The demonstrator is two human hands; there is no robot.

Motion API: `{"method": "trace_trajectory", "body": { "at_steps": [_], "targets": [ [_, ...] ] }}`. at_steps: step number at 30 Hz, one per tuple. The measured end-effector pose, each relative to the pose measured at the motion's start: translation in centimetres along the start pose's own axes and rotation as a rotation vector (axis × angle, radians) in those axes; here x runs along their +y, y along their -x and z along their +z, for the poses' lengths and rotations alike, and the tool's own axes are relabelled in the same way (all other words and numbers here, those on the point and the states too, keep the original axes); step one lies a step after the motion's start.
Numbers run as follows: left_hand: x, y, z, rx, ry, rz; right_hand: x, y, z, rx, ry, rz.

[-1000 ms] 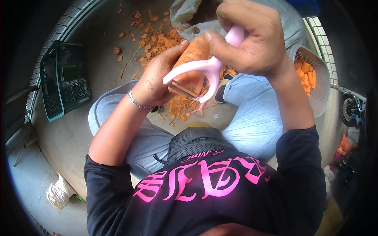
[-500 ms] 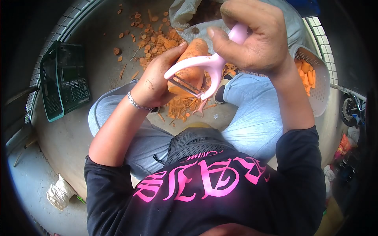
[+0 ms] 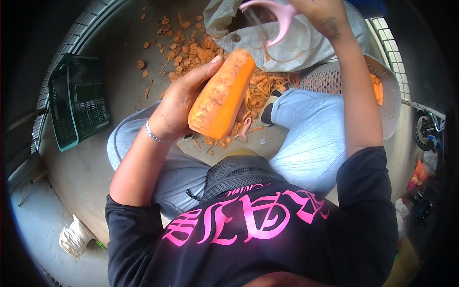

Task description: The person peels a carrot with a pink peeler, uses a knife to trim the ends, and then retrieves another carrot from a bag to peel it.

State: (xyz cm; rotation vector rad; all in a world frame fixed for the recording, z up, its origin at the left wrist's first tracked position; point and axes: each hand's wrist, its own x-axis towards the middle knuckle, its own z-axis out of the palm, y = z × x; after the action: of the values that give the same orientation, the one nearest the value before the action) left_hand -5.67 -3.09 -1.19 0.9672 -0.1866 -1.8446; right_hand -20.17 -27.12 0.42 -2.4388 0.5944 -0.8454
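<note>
My left hand (image 3: pixel 179 103) is wrapped around a thick carrot (image 3: pixel 221 93), holding it tilted above my lap. One long strip of the carrot is bright and peeled; the skin beside it is still rough and brownish. My right hand (image 3: pixel 321 14), partly cut off by the top edge, grips a pink peeler (image 3: pixel 283 21). The peeler is raised beyond the carrot's far end, apart from it, with a blurred thin peel strip near its blade. Peelings (image 3: pixel 260 88) lie on the floor below, next to a second pink peeler (image 3: pixel 244 130).
A whitish sack (image 3: pixel 306 48) lies open at the front. To the right, a grey perforated basket (image 3: pixel 322 79) contains cut carrots (image 3: pixel 376 88). A dark green crate (image 3: pixel 79 103) stands at left. Carrot slices (image 3: pixel 184 52) are scattered over the floor.
My right hand has swung the peeler up and away from the carrot. The carrot has turned, showing a freshly peeled strip, and my left hand has shifted slightly toward my body.
</note>
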Motion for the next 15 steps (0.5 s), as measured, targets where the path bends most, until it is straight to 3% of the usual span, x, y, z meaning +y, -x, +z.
{"method": "trace_trajectory", "body": {
  "at_steps": [3, 8, 9, 12, 15],
  "targets": [
    [0.5, -0.2, 0.7, -0.029, 0.005, 0.002, -1.3, -0.1, -0.5, -0.019, -0.299, 0.191],
    [-0.2, -1.0, -0.9, -0.029, 0.182, 0.085, -4.7, 1.2, 0.3, -0.068, -0.181, -0.224],
    [-0.4, -1.1, -1.0, -0.031, 0.248, 0.123, -5.9, 1.5, 0.3, -0.057, -0.173, -0.248],
    [0.2, -1.2, -0.1, -0.011, 0.214, -0.002, -6.8, 1.8, 0.7, -0.027, -0.175, -0.391],
    [0.0, -1.0, 0.2, -0.117, 0.24, 0.047, -7.4, 1.9, 0.8, 0.006, -0.2, -0.45]
  ]
}}
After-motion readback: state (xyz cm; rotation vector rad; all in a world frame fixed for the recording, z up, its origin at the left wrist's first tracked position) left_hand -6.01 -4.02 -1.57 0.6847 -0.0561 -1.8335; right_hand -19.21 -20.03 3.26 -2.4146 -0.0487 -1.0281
